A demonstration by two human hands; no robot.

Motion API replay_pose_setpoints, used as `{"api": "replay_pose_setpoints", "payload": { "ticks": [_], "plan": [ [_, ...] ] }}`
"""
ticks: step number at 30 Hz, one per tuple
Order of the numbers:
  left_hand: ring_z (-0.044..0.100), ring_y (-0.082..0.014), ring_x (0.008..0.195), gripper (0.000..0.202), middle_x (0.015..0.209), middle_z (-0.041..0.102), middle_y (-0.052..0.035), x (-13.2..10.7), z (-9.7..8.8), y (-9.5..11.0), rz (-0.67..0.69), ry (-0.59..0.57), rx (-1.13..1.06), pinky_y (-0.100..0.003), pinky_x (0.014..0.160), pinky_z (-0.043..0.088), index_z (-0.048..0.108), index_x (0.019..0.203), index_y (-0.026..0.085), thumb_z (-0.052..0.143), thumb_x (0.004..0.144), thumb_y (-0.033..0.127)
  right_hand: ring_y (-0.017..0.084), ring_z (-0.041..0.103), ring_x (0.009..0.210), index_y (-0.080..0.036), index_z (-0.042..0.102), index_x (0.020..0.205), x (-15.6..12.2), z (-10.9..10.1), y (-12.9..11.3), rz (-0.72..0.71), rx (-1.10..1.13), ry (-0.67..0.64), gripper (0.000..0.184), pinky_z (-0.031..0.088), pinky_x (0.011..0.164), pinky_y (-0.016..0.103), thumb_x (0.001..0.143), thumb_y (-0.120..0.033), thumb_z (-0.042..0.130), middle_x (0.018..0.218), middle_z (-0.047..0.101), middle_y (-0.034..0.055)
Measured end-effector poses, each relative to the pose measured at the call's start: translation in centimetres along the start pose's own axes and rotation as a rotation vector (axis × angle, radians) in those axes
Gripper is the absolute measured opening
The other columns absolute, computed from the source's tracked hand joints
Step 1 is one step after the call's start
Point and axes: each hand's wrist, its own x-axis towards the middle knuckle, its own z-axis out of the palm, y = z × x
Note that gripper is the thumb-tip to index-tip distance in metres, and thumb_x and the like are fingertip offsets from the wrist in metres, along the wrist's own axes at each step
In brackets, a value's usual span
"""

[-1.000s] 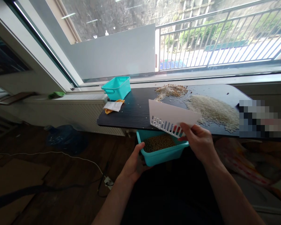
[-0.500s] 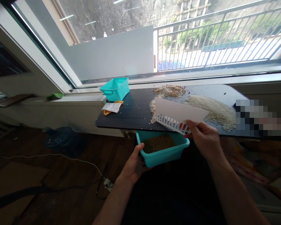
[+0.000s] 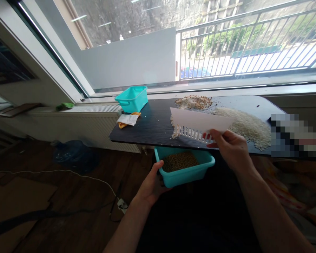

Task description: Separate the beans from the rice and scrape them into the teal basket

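My left hand (image 3: pixel 153 182) grips the near left corner of a turquoise plastic bin (image 3: pixel 186 178), thumb over its rim. Small brownish, bean-like grains (image 3: pixel 181 161) lie in the bin, just below the table edge. Between the thumb and fingers of my right hand (image 3: pixel 231 146) is a thin white card (image 3: pixel 200 120) with a row of slots along its lower edge. The card hovers over the table's front edge, partly hiding a scattered pile of grain behind it. A broad heap of white rice (image 3: pixel 249 126) lies to the right of the card.
The dark table (image 3: pixel 152 131) stands against the window. A mixed pile of rice and tan grains (image 3: pixel 193 102) is at its back. On the left are a second turquoise bin (image 3: pixel 134 100) and a folded white and yellow cloth-like item (image 3: pixel 128 120). A water jug (image 3: pixel 73 154) lies on the floor.
The slotted card has tilted to lie more level, its slotted edge rising a little. My left hand keeps the bin in nearly the same place. The whole view has shifted slightly.
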Motion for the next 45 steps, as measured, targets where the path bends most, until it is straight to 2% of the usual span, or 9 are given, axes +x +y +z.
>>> {"api": "replay_pose_setpoints", "payload": {
  "ticks": [8, 13, 21, 28, 36, 45],
  "plan": [
    [0.061, -0.0260, 0.094, 0.057, 0.107, 0.065, -0.0118, -0.1, 0.1, 0.1, -0.009, -0.003, 0.010, -0.036, 0.078, 0.047, 0.053, 0.128, 0.021, 0.048, 0.083, 0.055, 0.012, 0.065, 0.058, -0.018, 0.072, 0.069, 0.2, 0.2, 0.0, -0.004, -0.022, -0.029, 0.023, 0.059, 0.051, 0.024, 0.072, -0.041, 0.071, 0.069, 0.073, 0.0003],
    [0.061, -0.0246, 0.091, 0.054, 0.111, 0.064, -0.0108, -0.2, 0.2, 0.2, 0.002, -0.007, 0.014, -0.036, 0.078, 0.047, 0.051, 0.130, 0.022, 0.047, 0.085, 0.052, 0.012, 0.064, 0.056, -0.019, 0.072, 0.071, -0.4, -0.2, -0.6, 0.004, -0.036, -0.034, 0.022, 0.059, 0.052, 0.024, 0.072, -0.041, 0.071, 0.070, 0.073, 0.0006],
    [0.061, -0.0242, 0.089, 0.058, 0.108, 0.064, -0.0112, 0.0, 0.0, 0.1, -0.015, 0.001, 0.019, -0.035, 0.077, 0.047, 0.051, 0.130, 0.022, 0.047, 0.083, 0.055, 0.011, 0.063, 0.054, -0.018, 0.071, 0.068, 0.5, 0.9, -0.4, -0.002, -0.042, -0.064, 0.024, 0.059, 0.051, 0.024, 0.070, -0.042, 0.072, 0.067, 0.072, -0.0001],
    [0.061, -0.0242, 0.090, 0.057, 0.114, 0.064, -0.0111, 0.1, -0.1, 0.2, -0.003, -0.024, 0.013, -0.037, 0.079, 0.046, 0.051, 0.130, 0.023, 0.048, 0.083, 0.055, 0.012, 0.063, 0.054, -0.018, 0.073, 0.074, -0.2, 0.0, -1.3, -0.005, -0.055, -0.086, 0.025, 0.059, 0.051, 0.024, 0.069, -0.043, 0.072, 0.070, 0.073, 0.0006],
    [0.061, -0.0237, 0.088, 0.058, 0.114, 0.064, -0.0119, 0.0, 0.1, 0.2, -0.009, -0.011, 0.020, -0.036, 0.077, 0.047, 0.050, 0.132, 0.022, 0.046, 0.084, 0.055, 0.011, 0.062, 0.053, -0.019, 0.073, 0.071, 0.0, 0.6, -1.2, -0.004, -0.076, -0.099, 0.021, 0.056, 0.048, 0.022, 0.070, -0.040, 0.070, 0.070, 0.073, 0.0002],
    [0.062, -0.0237, 0.088, 0.057, 0.112, 0.065, -0.0116, 0.1, 0.0, 0.3, -0.005, -0.003, 0.008, -0.036, 0.076, 0.049, 0.051, 0.131, 0.021, 0.048, 0.084, 0.052, 0.012, 0.061, 0.049, -0.020, 0.075, 0.075, -0.6, 0.0, -1.7, -0.021, -0.124, -0.100, 0.023, 0.051, 0.045, 0.022, 0.071, -0.042, 0.068, 0.070, 0.074, 0.0007]
  ]
}}
